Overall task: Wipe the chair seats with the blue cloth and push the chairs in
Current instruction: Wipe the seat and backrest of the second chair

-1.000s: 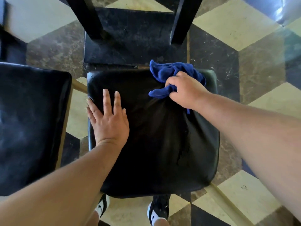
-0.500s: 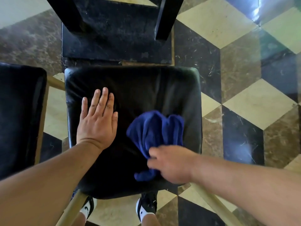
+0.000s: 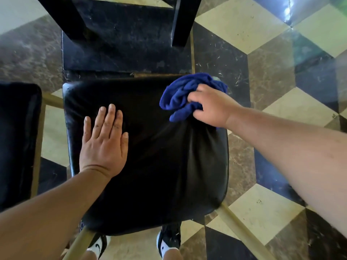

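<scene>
A black cushioned chair seat (image 3: 165,166) fills the middle of the view. My right hand (image 3: 212,107) grips a bunched blue cloth (image 3: 180,96) and presses it on the seat's far right corner. My left hand (image 3: 105,141) lies flat, fingers together, on the left part of the same seat. Wrinkles in the black cover run from the cloth toward the near edge.
A second black chair seat (image 3: 16,143) stands close on the left. The dark table base (image 3: 124,44) and its black legs (image 3: 183,21) are just beyond the seat. Light wooden chair legs (image 3: 242,231) angle out below. My shoes (image 3: 169,243) stand on the chequered tile floor (image 3: 266,209).
Half a second ago the cloth was at the seat's near middle; my right hand has swept it up to the far right corner. My left hand has stayed flat on the seat.
</scene>
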`<state>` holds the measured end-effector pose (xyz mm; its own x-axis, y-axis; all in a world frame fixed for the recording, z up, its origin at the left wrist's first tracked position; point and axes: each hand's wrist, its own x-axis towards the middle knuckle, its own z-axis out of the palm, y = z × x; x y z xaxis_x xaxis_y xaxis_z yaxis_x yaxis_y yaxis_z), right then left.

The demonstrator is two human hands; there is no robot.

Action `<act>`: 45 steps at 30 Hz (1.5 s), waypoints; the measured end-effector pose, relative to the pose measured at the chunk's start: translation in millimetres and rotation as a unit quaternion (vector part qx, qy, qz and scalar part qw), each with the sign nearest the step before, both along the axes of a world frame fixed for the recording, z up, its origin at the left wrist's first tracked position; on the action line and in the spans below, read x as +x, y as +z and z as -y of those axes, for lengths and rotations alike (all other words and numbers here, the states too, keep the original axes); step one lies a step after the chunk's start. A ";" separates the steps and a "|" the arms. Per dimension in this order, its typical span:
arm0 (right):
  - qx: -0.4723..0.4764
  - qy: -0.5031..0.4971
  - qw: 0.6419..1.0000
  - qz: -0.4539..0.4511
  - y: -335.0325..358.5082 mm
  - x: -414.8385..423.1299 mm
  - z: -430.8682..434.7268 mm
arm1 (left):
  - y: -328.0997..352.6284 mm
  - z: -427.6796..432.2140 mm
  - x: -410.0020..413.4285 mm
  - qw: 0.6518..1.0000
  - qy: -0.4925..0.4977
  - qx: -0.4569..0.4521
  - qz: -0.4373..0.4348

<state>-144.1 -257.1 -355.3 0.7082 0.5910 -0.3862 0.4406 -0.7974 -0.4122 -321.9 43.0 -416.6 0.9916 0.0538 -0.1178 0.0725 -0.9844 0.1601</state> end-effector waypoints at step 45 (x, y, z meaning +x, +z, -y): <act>0.030 0.033 0.959 -0.279 27.4 -236.7 -202.2 | 94.9 -106.5 15.2 0.913 -0.157 0.042 -0.374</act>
